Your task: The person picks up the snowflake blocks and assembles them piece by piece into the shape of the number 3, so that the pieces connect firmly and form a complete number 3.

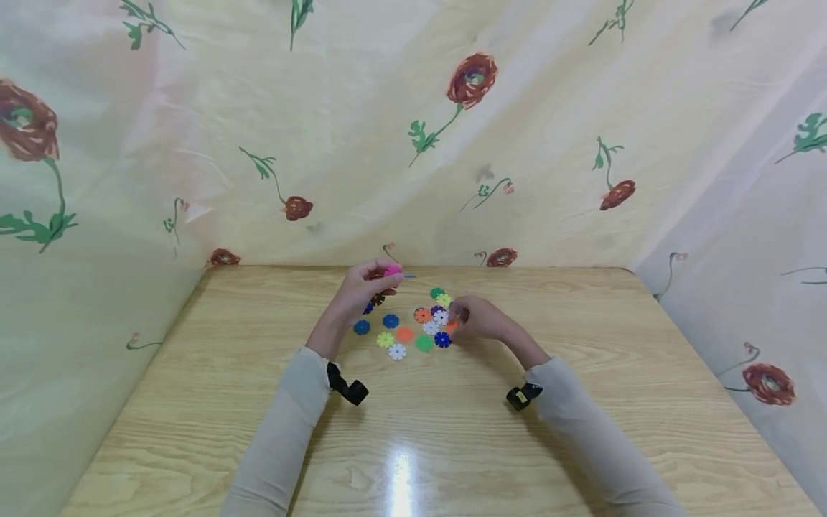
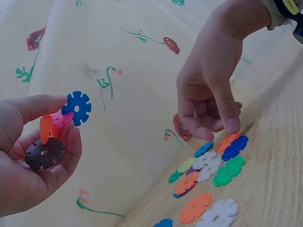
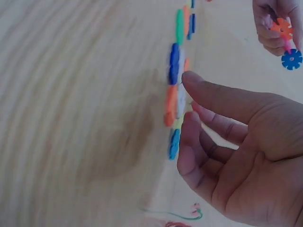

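Observation:
My left hand (image 1: pixel 357 291) holds a small cluster of joined plastic snowflake discs. In the left wrist view a blue disc (image 2: pixel 78 108), a pink disc (image 2: pixel 60 122), an orange disc (image 2: pixel 47 128) and a dark brown disc (image 2: pixel 43 153) make up that cluster, with the thumb against the blue and pink end. Over the right side of the loose discs is my right hand (image 1: pixel 481 319), its fingers loosely bent with a gap between thumb and forefinger and nothing held. Nearest below it lie an orange disc (image 2: pixel 228 141) and a dark blue disc (image 2: pixel 235 148).
Loose discs lie spread on the wooden table (image 1: pixel 439 416), among them a white disc (image 1: pixel 397 351), a green disc (image 1: pixel 424 343) and a blue disc (image 1: pixel 362 327). Some overlap on the right. A flowered cloth (image 1: pixel 362 143) hangs behind the table and at both sides.

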{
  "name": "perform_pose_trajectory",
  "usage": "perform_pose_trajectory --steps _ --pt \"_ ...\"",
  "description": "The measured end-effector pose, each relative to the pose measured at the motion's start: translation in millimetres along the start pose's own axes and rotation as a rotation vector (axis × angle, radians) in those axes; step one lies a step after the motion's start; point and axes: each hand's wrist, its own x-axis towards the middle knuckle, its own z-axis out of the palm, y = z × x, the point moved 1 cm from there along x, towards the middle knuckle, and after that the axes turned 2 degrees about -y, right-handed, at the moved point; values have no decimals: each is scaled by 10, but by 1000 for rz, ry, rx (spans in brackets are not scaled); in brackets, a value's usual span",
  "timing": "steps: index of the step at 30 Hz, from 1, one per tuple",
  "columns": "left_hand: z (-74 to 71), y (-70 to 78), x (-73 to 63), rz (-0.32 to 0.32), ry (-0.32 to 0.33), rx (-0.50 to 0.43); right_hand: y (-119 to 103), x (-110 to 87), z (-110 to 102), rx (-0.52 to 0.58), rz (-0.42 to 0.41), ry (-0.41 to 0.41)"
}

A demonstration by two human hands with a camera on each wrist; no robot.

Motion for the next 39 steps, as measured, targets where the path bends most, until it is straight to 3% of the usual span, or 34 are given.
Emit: perform_pose_trajectory --steps 6,18,23,30,39 --pt "27 -6 -7 -9 -8 0 81 1 15 10 83 15" --pt "48 -31 8 -3 -23 2 152 38 -1 53 113 68" --pt "51 -56 15 -5 -26 -3 96 47 -70 170 79 122" --pt "58 -61 11 -8 -29 -9 -169 59 -174 362 2 243" --pt "54 -71 18 -16 -28 -23 -376 126 -115 628 -25 360"
